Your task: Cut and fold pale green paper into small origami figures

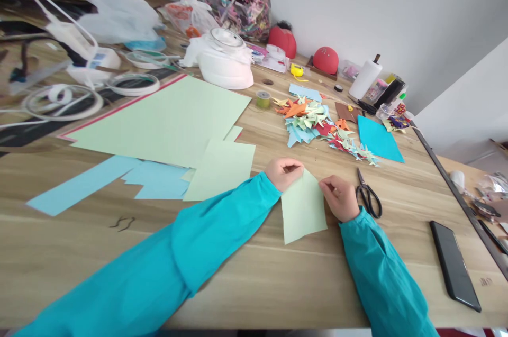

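A small pale green paper sheet (pixel 302 209) lies on the wooden table (pixel 254 273) in front of me, its top folded toward a point. My left hand (pixel 283 172) pinches the sheet's upper left edge with curled fingers. My right hand (pixel 340 197) presses and pinches the sheet's upper right edge. Both arms wear teal sleeves.
Black scissors (pixel 369 198) lie just right of my right hand. A black phone (pixel 453 264) rests at the right. A heap of folded coloured paper pieces (pixel 317 125) and a blue sheet (pixel 379 139) lie beyond. Large green paper (pixel 166 120), blue strips (pixel 115 178), tape rolls and clutter fill the left and back.
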`<state>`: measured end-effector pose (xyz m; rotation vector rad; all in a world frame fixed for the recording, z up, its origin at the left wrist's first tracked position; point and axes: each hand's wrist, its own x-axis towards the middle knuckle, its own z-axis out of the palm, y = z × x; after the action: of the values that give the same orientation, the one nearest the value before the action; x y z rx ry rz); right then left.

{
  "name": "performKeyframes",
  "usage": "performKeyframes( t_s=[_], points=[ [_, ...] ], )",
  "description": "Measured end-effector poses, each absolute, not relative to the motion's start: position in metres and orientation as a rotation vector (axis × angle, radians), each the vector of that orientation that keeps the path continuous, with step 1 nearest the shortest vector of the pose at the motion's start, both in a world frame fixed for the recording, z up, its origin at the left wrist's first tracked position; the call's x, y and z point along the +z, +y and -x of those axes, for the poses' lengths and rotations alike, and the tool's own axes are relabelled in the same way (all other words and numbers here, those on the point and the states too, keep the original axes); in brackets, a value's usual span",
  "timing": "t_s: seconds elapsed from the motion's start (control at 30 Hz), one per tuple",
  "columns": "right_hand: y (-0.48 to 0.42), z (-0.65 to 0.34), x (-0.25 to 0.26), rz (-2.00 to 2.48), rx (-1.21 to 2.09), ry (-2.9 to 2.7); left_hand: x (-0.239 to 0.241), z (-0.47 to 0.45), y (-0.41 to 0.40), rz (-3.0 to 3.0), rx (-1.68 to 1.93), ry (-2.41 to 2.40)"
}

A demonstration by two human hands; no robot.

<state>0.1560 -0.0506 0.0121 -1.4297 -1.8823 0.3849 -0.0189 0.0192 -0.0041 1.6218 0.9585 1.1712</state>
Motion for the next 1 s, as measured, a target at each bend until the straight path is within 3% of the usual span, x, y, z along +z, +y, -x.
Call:
performKeyframes(
  t_s=[0.17,0.47,0.83,1.0],
  points=[
    [-0.054,-0.148,0.009,1.437,0.640,-1.844,-0.010,0.017,0.019,-1.721,1.045,0.810],
    [-0.056,-0.141,0.004,1.436,0.674,-1.825,-0.022,0.014,0.019,-1.823,0.889,0.620],
    [-0.056,-0.149,0.014,1.408,0.968,-1.414,-0.003,0.023,0.029,-1.186,0.985,0.883],
    [-0.055,-0.150,0.013,1.362,0.845,-1.299,-0.003,0.023,0.030,-1.123,0.950,0.855]
  ],
)
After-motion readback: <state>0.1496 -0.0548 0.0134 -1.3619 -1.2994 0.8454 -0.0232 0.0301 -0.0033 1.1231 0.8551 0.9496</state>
